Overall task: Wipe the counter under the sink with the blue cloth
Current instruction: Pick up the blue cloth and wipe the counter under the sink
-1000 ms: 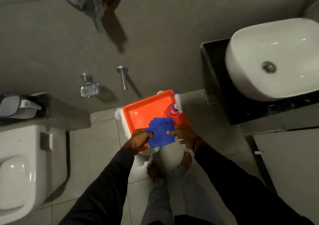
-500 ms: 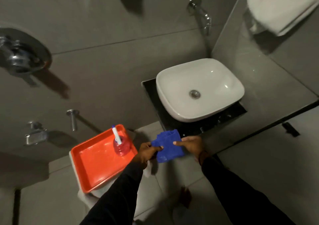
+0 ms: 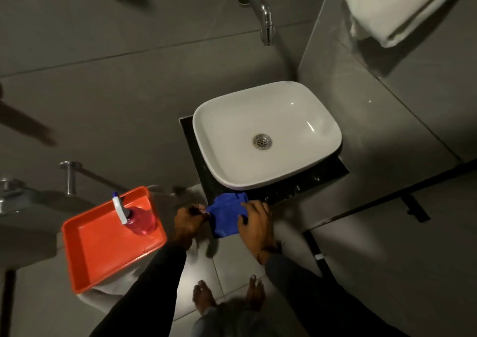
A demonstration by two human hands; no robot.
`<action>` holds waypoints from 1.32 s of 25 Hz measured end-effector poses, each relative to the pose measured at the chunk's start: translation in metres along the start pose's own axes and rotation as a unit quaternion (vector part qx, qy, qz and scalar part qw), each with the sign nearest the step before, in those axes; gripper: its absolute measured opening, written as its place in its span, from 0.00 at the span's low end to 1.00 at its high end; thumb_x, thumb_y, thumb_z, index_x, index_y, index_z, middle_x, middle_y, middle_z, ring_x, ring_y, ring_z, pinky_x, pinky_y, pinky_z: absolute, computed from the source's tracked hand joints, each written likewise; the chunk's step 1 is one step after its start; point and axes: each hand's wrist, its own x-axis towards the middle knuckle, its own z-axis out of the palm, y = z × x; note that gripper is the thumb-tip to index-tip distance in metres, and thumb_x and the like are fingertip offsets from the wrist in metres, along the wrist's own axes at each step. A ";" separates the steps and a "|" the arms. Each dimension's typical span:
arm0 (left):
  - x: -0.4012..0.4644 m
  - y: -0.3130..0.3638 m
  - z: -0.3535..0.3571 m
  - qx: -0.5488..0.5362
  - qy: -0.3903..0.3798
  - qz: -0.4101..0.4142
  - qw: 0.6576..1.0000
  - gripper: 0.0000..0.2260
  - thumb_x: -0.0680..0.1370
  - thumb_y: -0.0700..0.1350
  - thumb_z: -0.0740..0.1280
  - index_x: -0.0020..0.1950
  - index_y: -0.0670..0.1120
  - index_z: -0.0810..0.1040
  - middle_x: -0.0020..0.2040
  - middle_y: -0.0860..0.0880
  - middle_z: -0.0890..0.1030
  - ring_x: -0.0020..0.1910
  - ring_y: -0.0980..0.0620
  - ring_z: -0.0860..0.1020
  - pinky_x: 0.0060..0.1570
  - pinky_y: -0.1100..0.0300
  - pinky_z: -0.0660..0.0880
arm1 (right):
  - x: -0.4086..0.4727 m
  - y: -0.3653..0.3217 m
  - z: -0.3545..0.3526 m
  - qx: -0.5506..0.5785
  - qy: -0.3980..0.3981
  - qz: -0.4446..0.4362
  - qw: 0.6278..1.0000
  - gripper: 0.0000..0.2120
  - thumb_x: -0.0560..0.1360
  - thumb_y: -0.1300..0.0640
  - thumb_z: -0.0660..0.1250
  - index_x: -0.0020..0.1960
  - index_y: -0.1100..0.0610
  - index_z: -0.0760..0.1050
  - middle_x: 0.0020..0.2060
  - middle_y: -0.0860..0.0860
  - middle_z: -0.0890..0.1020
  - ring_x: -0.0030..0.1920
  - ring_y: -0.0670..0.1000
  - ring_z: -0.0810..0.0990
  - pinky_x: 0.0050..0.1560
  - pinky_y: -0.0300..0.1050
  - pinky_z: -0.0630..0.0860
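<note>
The blue cloth [image 3: 225, 216] is folded and held between both hands at the front left corner of the black counter [image 3: 320, 179], which carries the white sink [image 3: 265, 135]. My left hand [image 3: 187, 223] pinches the cloth's left edge. My right hand [image 3: 255, 223] grips its right side, fingers spread over it. The cloth's top edge overlaps the counter's front corner; whether it touches the counter I cannot tell.
An orange tray [image 3: 103, 249] with a pink spray bottle [image 3: 139, 220] rests on a white stool to the left. A chrome tap [image 3: 263, 14] juts from the wall above the sink. A white towel [image 3: 397, 8] hangs top right. My bare feet [image 3: 229, 295] stand on grey floor tiles.
I turned from the tray toward the sink. Both hands carried the blue cloth away from the tray and up to the front corner of the counter.
</note>
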 end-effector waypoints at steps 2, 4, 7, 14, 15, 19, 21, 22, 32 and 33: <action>0.002 0.017 0.003 0.013 0.031 0.014 0.999 0.04 0.73 0.37 0.73 0.43 0.45 0.84 0.46 0.40 0.85 0.50 0.43 0.83 0.62 0.43 0.78 | -0.010 0.006 0.009 -0.109 -0.121 -0.164 0.973 0.29 0.73 0.59 0.68 0.74 0.59 0.68 0.72 0.58 0.73 0.74 0.59 0.69 0.78 0.54 0.59; 0.013 0.043 0.001 0.063 0.073 0.068 0.993 0.05 0.75 0.41 0.71 0.49 0.43 0.84 0.50 0.39 0.86 0.55 0.40 0.83 0.61 0.46 0.78 | -0.014 0.000 0.022 -0.173 -0.203 -0.215 0.939 0.39 0.74 0.58 0.67 0.79 0.63 0.52 0.79 0.62 0.57 0.80 0.61 0.54 0.79 0.53 0.43; 0.029 0.081 0.002 0.146 0.109 0.215 0.960 0.14 0.79 0.44 0.65 0.62 0.38 0.77 0.59 0.35 0.79 0.60 0.35 0.78 0.63 0.43 0.74 | -0.020 -0.004 0.033 -0.228 -0.231 -0.193 0.926 0.44 0.73 0.60 0.67 0.80 0.64 0.44 0.80 0.64 0.46 0.81 0.63 0.44 0.81 0.56 0.42; 0.041 0.093 0.043 0.366 0.084 0.303 0.876 0.32 0.82 0.57 0.51 0.82 0.43 0.48 0.83 0.44 0.48 0.83 0.44 0.46 0.80 0.42 0.45 | -0.010 0.010 0.033 -0.174 -0.195 -0.183 0.948 0.38 0.75 0.71 0.63 0.80 0.60 0.50 0.80 0.60 0.54 0.81 0.60 0.49 0.82 0.54 0.52; 0.043 0.090 0.045 0.384 0.084 0.308 0.867 0.31 0.82 0.57 0.50 0.82 0.44 0.47 0.84 0.45 0.47 0.83 0.44 0.44 0.80 0.41 0.44 | -0.009 0.016 0.031 -0.166 -0.191 -0.191 0.948 0.37 0.75 0.72 0.61 0.80 0.60 0.51 0.80 0.59 0.54 0.81 0.59 0.50 0.81 0.53 0.52; 0.048 0.086 0.043 0.400 0.086 0.329 0.851 0.31 0.82 0.56 0.46 0.82 0.44 0.45 0.84 0.46 0.45 0.83 0.45 0.43 0.80 0.40 0.44 | 0.004 0.068 0.004 -0.189 -0.138 -0.211 0.949 0.37 0.74 0.69 0.65 0.79 0.60 0.55 0.80 0.57 0.58 0.80 0.58 0.56 0.79 0.52 0.54; 0.048 0.086 0.042 0.415 0.091 0.330 0.843 0.31 0.82 0.57 0.45 0.82 0.44 0.46 0.84 0.46 0.45 0.83 0.46 0.43 0.80 0.40 0.44 | 0.022 0.107 -0.024 -0.195 -0.120 -0.195 0.954 0.35 0.75 0.68 0.63 0.79 0.60 0.55 0.79 0.57 0.58 0.80 0.59 0.57 0.80 0.51 0.54; 0.047 0.087 0.043 0.422 0.094 0.325 0.841 0.31 0.82 0.57 0.44 0.82 0.44 0.46 0.84 0.46 0.44 0.83 0.46 0.42 0.80 0.40 0.43 | 0.033 0.130 -0.040 -0.191 -0.143 -0.176 0.955 0.34 0.77 0.69 0.58 0.80 0.60 0.50 0.80 0.57 0.52 0.81 0.59 0.52 0.81 0.50 0.48; 0.048 0.083 0.046 0.457 0.126 0.297 0.829 0.31 0.81 0.57 0.43 0.82 0.44 0.48 0.84 0.47 0.45 0.83 0.45 0.42 0.79 0.39 0.44 | 0.098 0.226 -0.124 -0.200 -0.134 0.002 0.971 0.32 0.80 0.69 0.53 0.81 0.59 0.45 0.81 0.56 0.48 0.81 0.59 0.47 0.82 0.51 0.45; 0.050 0.082 0.046 0.457 0.127 0.298 0.829 0.31 0.82 0.57 0.43 0.82 0.45 0.47 0.84 0.48 0.45 0.83 0.46 0.42 0.79 0.39 0.44 | 0.086 0.219 -0.115 -0.197 -0.138 -0.042 0.970 0.33 0.80 0.69 0.53 0.81 0.58 0.44 0.81 0.55 0.47 0.81 0.58 0.45 0.81 0.48 0.42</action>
